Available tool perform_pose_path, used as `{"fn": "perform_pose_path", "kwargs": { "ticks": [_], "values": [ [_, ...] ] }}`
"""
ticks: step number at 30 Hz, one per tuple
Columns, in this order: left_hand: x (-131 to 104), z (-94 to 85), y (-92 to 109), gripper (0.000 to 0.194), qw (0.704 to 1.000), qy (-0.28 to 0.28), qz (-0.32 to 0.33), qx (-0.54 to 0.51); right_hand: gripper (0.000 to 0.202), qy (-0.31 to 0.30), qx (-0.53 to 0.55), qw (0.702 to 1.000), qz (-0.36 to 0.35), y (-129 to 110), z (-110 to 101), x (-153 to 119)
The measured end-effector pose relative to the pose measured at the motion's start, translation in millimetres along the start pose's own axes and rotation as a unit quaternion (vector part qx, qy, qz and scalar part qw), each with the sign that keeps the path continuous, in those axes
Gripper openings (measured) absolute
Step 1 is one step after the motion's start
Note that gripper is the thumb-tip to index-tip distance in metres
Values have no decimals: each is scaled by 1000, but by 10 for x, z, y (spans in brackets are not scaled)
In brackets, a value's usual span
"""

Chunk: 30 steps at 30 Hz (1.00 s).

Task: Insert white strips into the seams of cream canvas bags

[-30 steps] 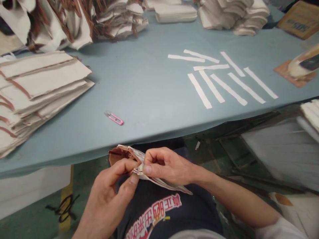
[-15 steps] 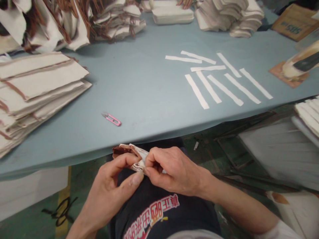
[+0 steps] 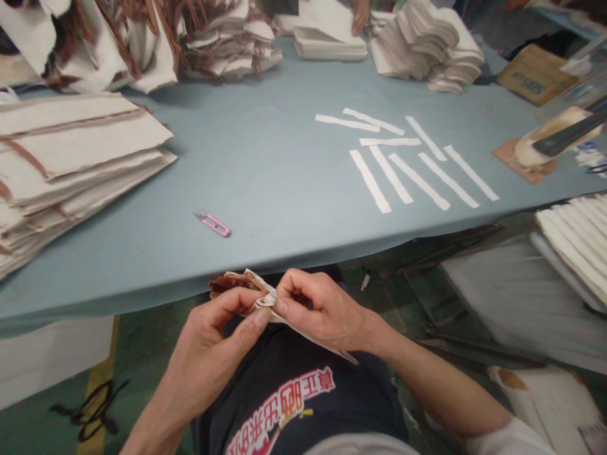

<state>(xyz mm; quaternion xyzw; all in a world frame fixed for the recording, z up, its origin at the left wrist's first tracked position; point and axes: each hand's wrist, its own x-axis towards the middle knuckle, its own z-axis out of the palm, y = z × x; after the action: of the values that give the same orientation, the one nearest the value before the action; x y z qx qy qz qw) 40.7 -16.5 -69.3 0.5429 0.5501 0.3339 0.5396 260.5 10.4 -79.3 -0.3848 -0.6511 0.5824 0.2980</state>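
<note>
Between my hands, in front of the table edge and above my lap, is a folded cream fabric piece (image 3: 260, 284) with brown parts. My left hand (image 3: 222, 332) pinches its rolled edge between thumb and forefinger. On the right side of that same edge, my right hand (image 3: 322, 309) grips with thumb and bent fingers. A strip of the cloth trails out below the right hand. Pink thread snips (image 3: 215, 224) lie on the blue-grey table (image 3: 265, 189) beyond my hands.
Several white strips (image 3: 408, 167) lie on the table's right half. A stack of cream pieces with brown trim (image 3: 85, 151) is at left. Across the back are more fabric piles (image 3: 412, 41), another person's hand (image 3: 360, 16) and a cardboard box (image 3: 535, 74).
My fingers have shifted slightly on the rolled edge, and more cloth shows below my right hand. At the back, the other person has lifted a sheet from the stack. The view has turned slightly.
</note>
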Motion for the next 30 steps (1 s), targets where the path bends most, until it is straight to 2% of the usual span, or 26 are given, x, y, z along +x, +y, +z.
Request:
{"fn": "perform_pose_path", "kwargs": {
  "ticks": [3, 5, 7, 10, 12, 15, 17, 18, 20, 22, 24, 26, 30],
  "values": [
    [3, 36, 52, 22, 1000, 18, -4, 9, 23, 19, -53, 998, -39, -7, -13, -10],
    [7, 57, 97, 25, 999, 30, -3, 24, 21, 43, -140, 986, -84, -35, -48, -12],
    [9, 77, 134, 26, 998, 42, 7, 48, 21, 61, -256, 953, -153, -83, -95, -5],
    [5, 106, 150, 27, 996, 54, 29, 72, 31, 58, -405, 875, -258, -175, -157, 16],
    [-2, 126, 134, 26, 994, 58, 38, 79, 36, 46, -461, 838, -288, -231, -181, 28],
    [-8, 159, 105, 25, 991, 69, 53, 99, 36, 25, -501, 817, -285, -280, -191, 40],
    [-8, 179, 98, 25, 989, 76, 62, 114, 34, 11, -503, 824, -262, -286, -186, 56],
    [-6, 188, 99, 25, 988, 79, 65, 117, 31, 3, -492, 837, -241, -282, -181, 70],
    [5, 200, 105, 24, 987, 88, 65, 114, 22, -17, -427, 886, -178, -262, -171, 107],
    [24, 203, 108, 23, 988, 91, 62, 105, 13, -32, -309, 944, -106, -233, -163, 151],
    [42, 193, 101, 22, 991, 81, 58, 94, 12, -40, -186, 981, -45, -205, -159, 189],
    [54, 168, 89, 21, 994, 62, 47, 78, 12, -43, -106, 993, 0, -187, -158, 211],
    [60, 93, 60, 27, 999, -1, 14, 51, 12, -63, -52, 996, 43, -184, -165, 215]
  ]
}}
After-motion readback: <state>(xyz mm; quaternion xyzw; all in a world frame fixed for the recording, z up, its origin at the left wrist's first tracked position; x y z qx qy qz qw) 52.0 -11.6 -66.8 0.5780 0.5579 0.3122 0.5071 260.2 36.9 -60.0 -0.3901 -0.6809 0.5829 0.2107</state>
